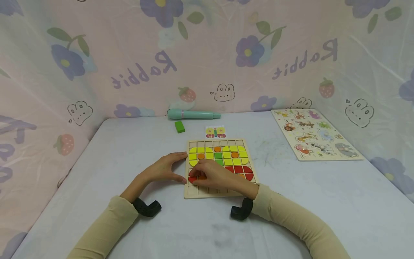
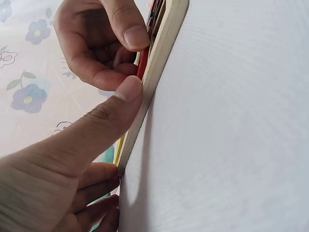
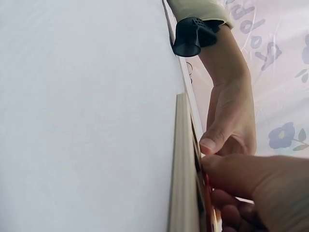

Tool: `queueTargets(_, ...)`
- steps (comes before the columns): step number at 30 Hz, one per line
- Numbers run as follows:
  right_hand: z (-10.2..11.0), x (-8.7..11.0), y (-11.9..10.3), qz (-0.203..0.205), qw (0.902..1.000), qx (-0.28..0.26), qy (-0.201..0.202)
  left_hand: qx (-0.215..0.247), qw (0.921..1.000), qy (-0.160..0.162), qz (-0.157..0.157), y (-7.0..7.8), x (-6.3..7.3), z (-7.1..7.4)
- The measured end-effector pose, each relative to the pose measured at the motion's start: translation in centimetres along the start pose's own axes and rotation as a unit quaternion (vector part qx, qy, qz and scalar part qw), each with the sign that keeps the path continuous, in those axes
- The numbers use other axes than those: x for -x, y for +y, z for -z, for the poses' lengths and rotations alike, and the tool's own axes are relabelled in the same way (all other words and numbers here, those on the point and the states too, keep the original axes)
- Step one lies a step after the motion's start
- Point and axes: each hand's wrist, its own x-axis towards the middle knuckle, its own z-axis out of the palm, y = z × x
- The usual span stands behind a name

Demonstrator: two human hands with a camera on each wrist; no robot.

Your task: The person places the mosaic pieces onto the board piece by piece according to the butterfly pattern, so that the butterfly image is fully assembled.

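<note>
A wooden grid board [image 1: 202, 194] lies on the table, filled in part with yellow, orange, green and red tiles. My left hand [image 1: 163, 168] rests at its left side, thumb and fingers spread and touching the rim. Over the lower left of the grid, my right hand [image 1: 213, 175] pinches a red rounded tile [image 1: 192, 179] between thumb and fingers, down at the board's surface. In the left wrist view the tile's red edge [image 2: 143, 62] shows between both thumbs. The right hand hides several middle cells.
A small butterfly pattern card [image 1: 215, 132] lies behind the board. Near it are a green block [image 1: 179, 126] and a teal microphone-shaped toy [image 1: 194, 114]. An animal puzzle board [image 1: 315, 136] lies at the back right. Patterned cloth surrounds the table.
</note>
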Motion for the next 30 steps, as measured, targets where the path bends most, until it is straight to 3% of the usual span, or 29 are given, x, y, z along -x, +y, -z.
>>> queueTargets(19,1.4,0.4,1.0,-0.006,0.9998,-0.019,0.007,0.000,1.0000,-0.001,0.003,0.0,-0.1,-0.1)
queueTargets(24,2.4,1.5,1.5,-0.005,0.9998,0.005,0.021,0.005,1.0000,-0.004,0.007,0.0,-0.1,-0.1)
queueTargets(30,4.1,4.2,3.6,-0.028,0.9983,0.006,0.050,-0.002,1.0000,-0.005,0.005,-0.1,0.0,-0.2)
